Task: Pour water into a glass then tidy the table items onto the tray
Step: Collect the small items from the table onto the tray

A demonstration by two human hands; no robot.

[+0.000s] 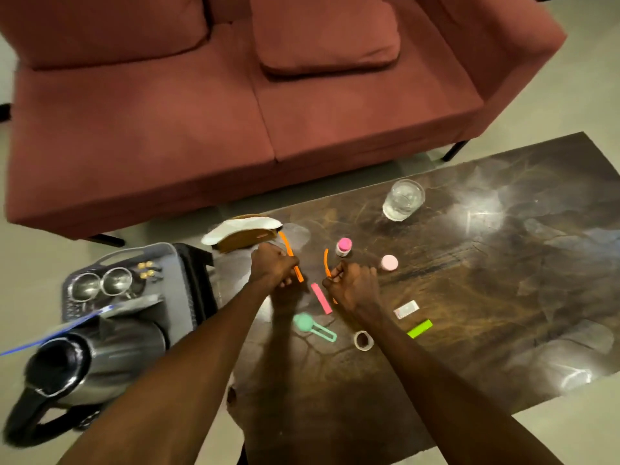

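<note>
Red sofa (235,112) behind dark table (486,280), pale floor (587,78).

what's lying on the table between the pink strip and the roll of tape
In the head view, only the right forearm crosses between the pink strip and tape roll; otherwise bare table.

2 hands (315,273) gripping orange strips (291,255), dark table (503,280)

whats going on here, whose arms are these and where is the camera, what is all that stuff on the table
There is no machine: the one picture comes from a camera worn on a person's head, looking down at their own arms. The left hand grips an orange strip, and the right hand grips another orange strip. On the dark table stand a glass of water and a pink-capped bottle, with a tape roll and coloured bits nearby. A grey tray and a kettle sit to the left.
</note>
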